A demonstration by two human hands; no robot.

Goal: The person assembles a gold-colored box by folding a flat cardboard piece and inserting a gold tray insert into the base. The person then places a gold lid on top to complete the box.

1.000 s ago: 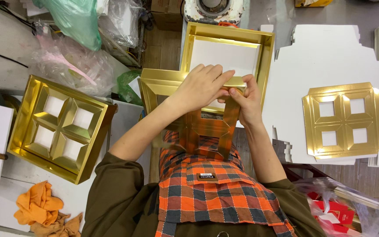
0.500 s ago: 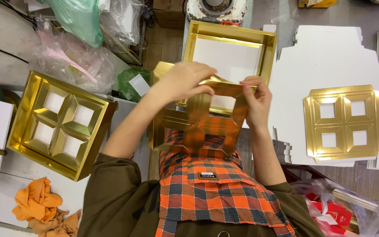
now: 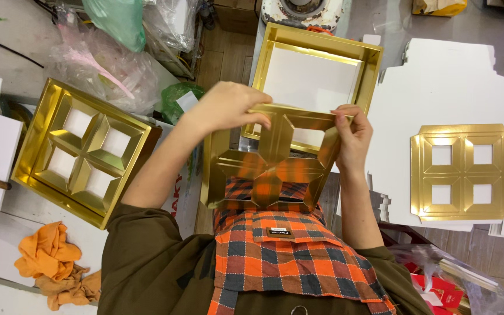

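The person holds a gold card insert (image 3: 266, 160) up in front of the chest, over a plaid orange apron (image 3: 293, 256). It is a shiny four-window divider, tilted so that its near edge drops toward the body and the apron's checks mirror in its panels. The left hand (image 3: 228, 105) lies curled over the insert's far left corner, fingers folded down onto the top edge. The right hand (image 3: 354, 137) pinches the far right corner, thumb on one face and fingers behind. Neither hand is spread; both grip the same piece.

Just beyond the insert, on the table, sits an open gold box tray (image 3: 374, 64) with a white floor; the insert's far edge overlaps its near rim in the view, though I cannot tell whether they touch. Off to the left rests a second gold tray (image 3: 36, 146) already fitted with a divider of the same pattern. To the right, a flat gold divider sheet (image 3: 462, 172) lies on a stack of white die-cut card (image 3: 444, 76). Crumpled clear plastic bags (image 3: 106, 58) are heaped at the far left, and an orange cloth (image 3: 48, 262) is bunched at the near left.
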